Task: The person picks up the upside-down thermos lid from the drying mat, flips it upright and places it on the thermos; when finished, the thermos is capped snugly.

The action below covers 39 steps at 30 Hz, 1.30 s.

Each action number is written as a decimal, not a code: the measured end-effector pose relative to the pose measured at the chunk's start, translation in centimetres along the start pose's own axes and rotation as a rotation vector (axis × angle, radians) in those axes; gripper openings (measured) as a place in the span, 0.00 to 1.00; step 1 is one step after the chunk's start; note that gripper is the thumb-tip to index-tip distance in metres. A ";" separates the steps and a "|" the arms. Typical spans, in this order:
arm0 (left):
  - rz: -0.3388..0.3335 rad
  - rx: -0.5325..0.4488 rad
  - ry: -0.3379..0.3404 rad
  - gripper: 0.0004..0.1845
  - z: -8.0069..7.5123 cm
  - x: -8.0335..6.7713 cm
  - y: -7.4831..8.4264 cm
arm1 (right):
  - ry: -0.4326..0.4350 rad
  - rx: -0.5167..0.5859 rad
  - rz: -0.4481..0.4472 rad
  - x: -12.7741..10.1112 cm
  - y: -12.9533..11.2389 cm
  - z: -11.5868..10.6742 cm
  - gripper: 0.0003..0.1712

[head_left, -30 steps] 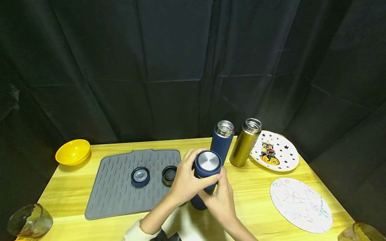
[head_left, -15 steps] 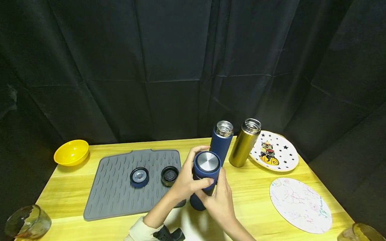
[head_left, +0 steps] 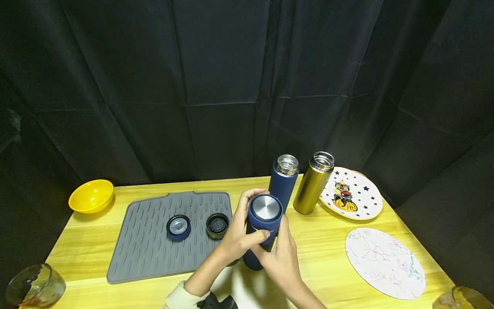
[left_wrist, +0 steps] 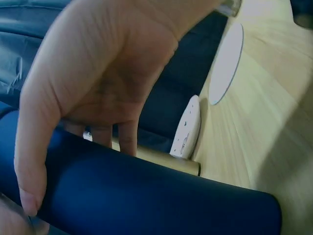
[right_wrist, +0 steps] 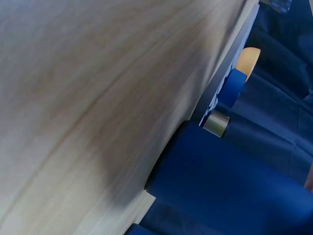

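Observation:
Both hands hold an upright dark blue thermos flask (head_left: 252, 257) whose lid (head_left: 266, 207) has a round brushed-metal top. My left hand (head_left: 235, 236) grips its upper part near the lid, thumb across the front and fingers round the far side. In the left wrist view the left hand (left_wrist: 102, 68) curls over the blue thermos flask (left_wrist: 161, 196). Lower down, my right hand (head_left: 281, 259) grips the flask from the right; some of its fingers are hidden. The flask's base stands on the table in the right wrist view, where the flask (right_wrist: 220, 181) hides most else.
Behind stand a lidless blue flask (head_left: 283, 184) and a lidless gold flask (head_left: 312, 189). A grey mat (head_left: 150, 253) bears a blue lid (head_left: 179, 227) and a dark lid (head_left: 217, 225). Around are a yellow bowl (head_left: 91, 196), a patterned plate (head_left: 366, 201), a white oval board (head_left: 384, 262) and a glass (head_left: 36, 283).
My left thumb has slid back to the left across the front of the flask, just below the lid's top. The right hand keeps its grip, and the flask stays in place.

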<state>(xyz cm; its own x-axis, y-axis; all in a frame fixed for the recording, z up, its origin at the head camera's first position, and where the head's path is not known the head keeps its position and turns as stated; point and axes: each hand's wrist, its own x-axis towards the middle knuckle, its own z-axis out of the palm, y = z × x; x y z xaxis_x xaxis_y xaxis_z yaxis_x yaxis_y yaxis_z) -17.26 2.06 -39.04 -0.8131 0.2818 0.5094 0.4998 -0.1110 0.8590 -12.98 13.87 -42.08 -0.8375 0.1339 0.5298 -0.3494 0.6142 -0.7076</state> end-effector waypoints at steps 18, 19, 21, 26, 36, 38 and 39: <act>-0.011 -0.033 -0.007 0.44 -0.2 0.1 0.3 | 0.002 0.028 0.021 0.0 -0.1 0.1 0.43; -0.012 -0.021 -0.003 0.44 -0.2 0.1 0.3 | 0.001 0.029 0.018 0.0 -0.1 0.1 0.43; -0.025 -0.033 0.003 0.43 -0.2 0.1 0.3 | -0.001 0.033 0.015 0.0 -0.1 0.1 0.43; -0.027 0.019 0.028 0.44 0.1 -0.1 0.5 | -0.003 0.039 0.013 -0.2 0.0 0.1 0.43; -0.009 0.123 0.110 0.46 0.9 -0.2 0.9 | -0.010 0.015 -0.013 -0.2 0.1 0.1 0.41; -0.001 0.094 0.117 0.44 0.8 -0.1 0.9 | -0.016 0.017 -0.009 -0.1 0.1 0.1 0.41; 0.003 0.078 0.112 0.43 0.8 -0.1 0.9 | -0.020 0.019 -0.007 -0.1 0.1 0.1 0.42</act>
<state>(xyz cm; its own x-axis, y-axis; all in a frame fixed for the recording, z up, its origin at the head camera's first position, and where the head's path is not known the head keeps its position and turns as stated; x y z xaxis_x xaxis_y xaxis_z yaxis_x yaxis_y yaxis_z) -16.48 2.68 -38.35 -0.8379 0.1728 0.5178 0.5200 -0.0360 0.8534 -12.96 13.87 -42.25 -0.8434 0.1138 0.5252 -0.3627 0.6005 -0.7126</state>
